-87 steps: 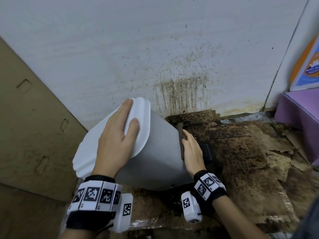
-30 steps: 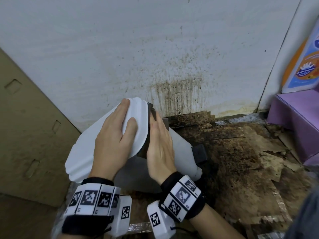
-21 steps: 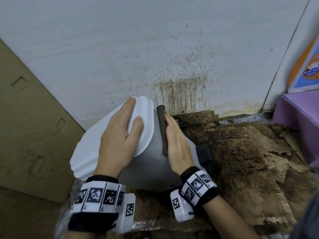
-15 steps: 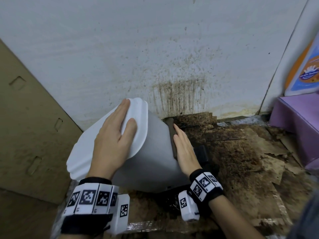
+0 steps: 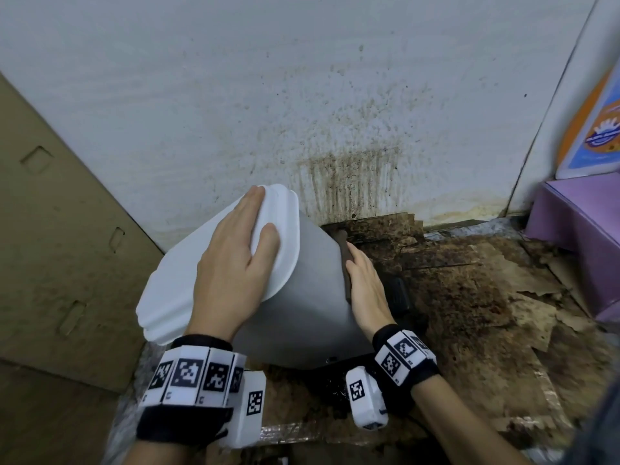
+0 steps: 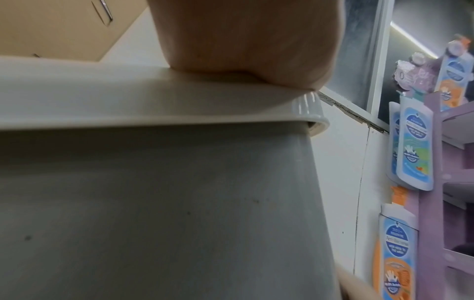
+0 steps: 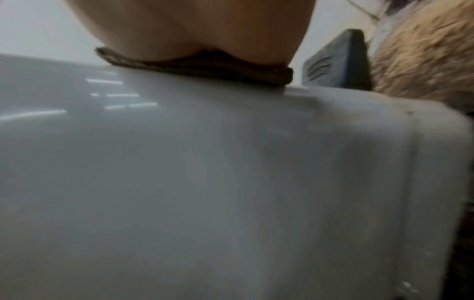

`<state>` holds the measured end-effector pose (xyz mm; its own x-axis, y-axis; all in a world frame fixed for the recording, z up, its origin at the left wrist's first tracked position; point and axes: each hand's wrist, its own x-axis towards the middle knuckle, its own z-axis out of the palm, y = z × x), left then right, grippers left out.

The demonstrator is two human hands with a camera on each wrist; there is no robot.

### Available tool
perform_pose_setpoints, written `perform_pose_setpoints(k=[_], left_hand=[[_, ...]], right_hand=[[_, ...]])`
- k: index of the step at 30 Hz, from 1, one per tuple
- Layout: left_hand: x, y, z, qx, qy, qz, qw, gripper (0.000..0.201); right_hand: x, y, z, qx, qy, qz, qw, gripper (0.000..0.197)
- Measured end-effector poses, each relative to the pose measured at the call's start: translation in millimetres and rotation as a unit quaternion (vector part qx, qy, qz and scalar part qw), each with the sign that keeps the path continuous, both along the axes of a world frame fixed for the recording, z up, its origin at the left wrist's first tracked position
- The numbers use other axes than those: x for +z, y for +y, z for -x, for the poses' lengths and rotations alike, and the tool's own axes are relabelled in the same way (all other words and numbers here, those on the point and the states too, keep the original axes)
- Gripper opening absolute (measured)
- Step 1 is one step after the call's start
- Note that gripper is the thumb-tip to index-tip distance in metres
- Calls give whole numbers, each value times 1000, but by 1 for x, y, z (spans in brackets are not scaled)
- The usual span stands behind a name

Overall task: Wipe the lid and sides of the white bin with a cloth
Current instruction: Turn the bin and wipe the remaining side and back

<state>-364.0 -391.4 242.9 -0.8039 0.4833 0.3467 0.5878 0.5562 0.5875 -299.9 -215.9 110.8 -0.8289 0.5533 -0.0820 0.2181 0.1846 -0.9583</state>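
The white bin (image 5: 302,297) is tilted toward me, its base on the floor near the wall. My left hand (image 5: 235,263) lies flat on the white lid (image 5: 188,263), fingers straight and reaching the lid's far edge; the left wrist view shows the palm on the lid (image 6: 102,97) above the grey side (image 6: 153,203). My right hand (image 5: 365,283) presses a dark brown cloth (image 5: 344,260) flat against the bin's right side, low down near the black pedal (image 5: 399,293). In the right wrist view the cloth (image 7: 205,69) sits squeezed between palm and bin wall (image 7: 205,182).
A stained white wall (image 5: 335,112) stands right behind the bin. Brown cardboard (image 5: 60,246) leans at the left. Dirty, torn cardboard (image 5: 486,297) covers the floor at the right. A purple display stand (image 5: 583,229) with soap pouches (image 6: 413,146) stands at the far right.
My right hand with the cloth has slid from just under the lid down the bin's right side toward the pedal. My left hand stays flat on the lid.
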Motion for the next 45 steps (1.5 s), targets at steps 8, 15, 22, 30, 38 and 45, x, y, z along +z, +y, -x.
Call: perform_pose_setpoints(k=[8,15,22,30,38,45], left_hand=[[0,0,0,7,2,-1,1000,60],[-1,0,-1,-4,-1,-4,1000,60],[1,-3,1,-1,-11,-20,1000,59],[2,-2,1,-5,-18,-29,999,58],[3,-5,4,13,-10,-19,1000,58],[2,-6,5,15,-8,-22,1000,59]], right_hand=[[80,-55,13,61,142,0,988,54],[56,-59,8,6,187,-113,976,56],[-5,-33,-12,-31,123,-82,988,64],[-43,-15,-33,-89,23,-20,996,64],[-24,-42,-22,-98,89,-72,989,71],[36,-90,-12,-26,197,-164,966,64]])
